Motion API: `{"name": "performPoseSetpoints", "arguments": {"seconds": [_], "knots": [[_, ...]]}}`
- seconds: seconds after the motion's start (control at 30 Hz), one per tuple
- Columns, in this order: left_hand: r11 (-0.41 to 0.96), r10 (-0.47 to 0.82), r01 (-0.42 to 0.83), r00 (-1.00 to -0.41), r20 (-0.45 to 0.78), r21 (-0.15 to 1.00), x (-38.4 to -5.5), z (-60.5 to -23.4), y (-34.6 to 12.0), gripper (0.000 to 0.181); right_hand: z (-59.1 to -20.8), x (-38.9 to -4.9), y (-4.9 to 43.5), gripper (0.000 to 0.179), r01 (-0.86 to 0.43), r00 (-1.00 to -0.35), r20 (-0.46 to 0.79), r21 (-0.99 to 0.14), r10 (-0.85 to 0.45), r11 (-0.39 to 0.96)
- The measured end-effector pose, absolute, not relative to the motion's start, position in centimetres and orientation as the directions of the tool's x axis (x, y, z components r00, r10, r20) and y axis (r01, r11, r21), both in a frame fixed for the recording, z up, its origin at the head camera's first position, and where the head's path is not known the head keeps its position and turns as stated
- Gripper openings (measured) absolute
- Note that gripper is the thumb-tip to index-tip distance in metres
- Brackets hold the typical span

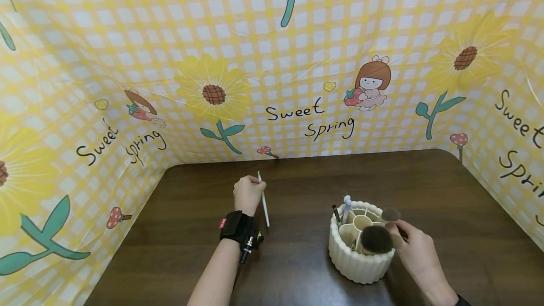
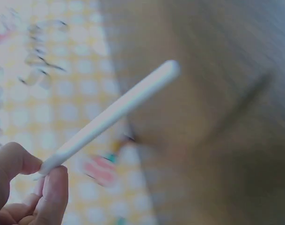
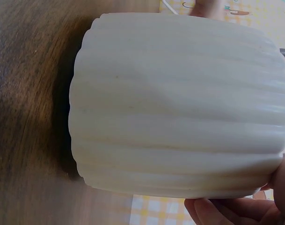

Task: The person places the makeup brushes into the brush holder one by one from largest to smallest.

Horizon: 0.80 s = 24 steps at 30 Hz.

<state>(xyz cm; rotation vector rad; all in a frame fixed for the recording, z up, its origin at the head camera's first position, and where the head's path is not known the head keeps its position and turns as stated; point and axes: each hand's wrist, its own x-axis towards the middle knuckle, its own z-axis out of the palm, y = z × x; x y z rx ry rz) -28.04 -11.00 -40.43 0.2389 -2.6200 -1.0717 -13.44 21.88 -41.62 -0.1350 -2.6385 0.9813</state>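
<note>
My left hand (image 1: pixel 247 194) pinches a slim white stylus (image 1: pixel 265 204) near one end, between thumb and fingertips. In the left wrist view the stylus (image 2: pixel 112 112) slants up and right from the fingers (image 2: pixel 55 190), its rounded end free above the table. My right hand (image 1: pixel 418 251) grips the rim of a cream ribbed desk organizer (image 1: pixel 361 268) on its right side. The organizer (image 3: pixel 179 103) fills most of the right wrist view, with curled fingers (image 3: pixel 217 211) at its lower right. Its dividers form several compartments around a round middle one.
In the organizer stand a large dark fluffy brush (image 1: pixel 376 239), a smaller greyish brush (image 1: pixel 391 214), a light blue item (image 1: pixel 347 207) and a dark pen-like stick (image 1: pixel 336 213). Yellow checked cloth (image 1: pixel 272 79) walls in the brown wooden table (image 1: pixel 191 202) at the back and sides.
</note>
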Motion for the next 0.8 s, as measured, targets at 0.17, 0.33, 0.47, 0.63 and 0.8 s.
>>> {"name": "performPoseSetpoints", "arguments": {"seconds": [0.17, 0.33, 0.47, 0.63, 0.8], "knots": [[0.660, -0.201, 0.104, -0.930, 0.308, 0.744, -26.8, -37.1, -8.2, 0.014, -41.7, -13.5, 21.9, 0.027, -0.026, -0.941, 0.273, -0.647, 0.200, 0.762], [0.565, -0.114, 0.245, -0.923, 0.368, 0.788, -24.3, -33.8, -5.5, 0.013, -41.7, -13.4, 21.9, 0.025, -0.033, -0.934, 0.292, -0.648, 0.208, 0.761], [0.446, -0.019, 0.375, -0.904, 0.427, 0.813, -21.9, -31.8, -3.7, 0.013, -41.7, -13.4, 21.9, 0.024, -0.036, -0.932, 0.296, -0.646, 0.207, 0.763], [0.326, 0.149, 0.464, -0.886, 0.440, 0.824, -19.1, -31.0, -1.8, 0.012, -41.7, -13.4, 21.9, 0.025, -0.034, -0.933, 0.293, -0.647, 0.207, 0.761], [0.326, 0.245, 0.451, -0.889, 0.386, 0.831, -18.0, -31.8, -0.7, 0.010, -41.6, -13.3, 21.8, 0.024, -0.036, -0.933, 0.294, -0.650, 0.208, 0.759]]}}
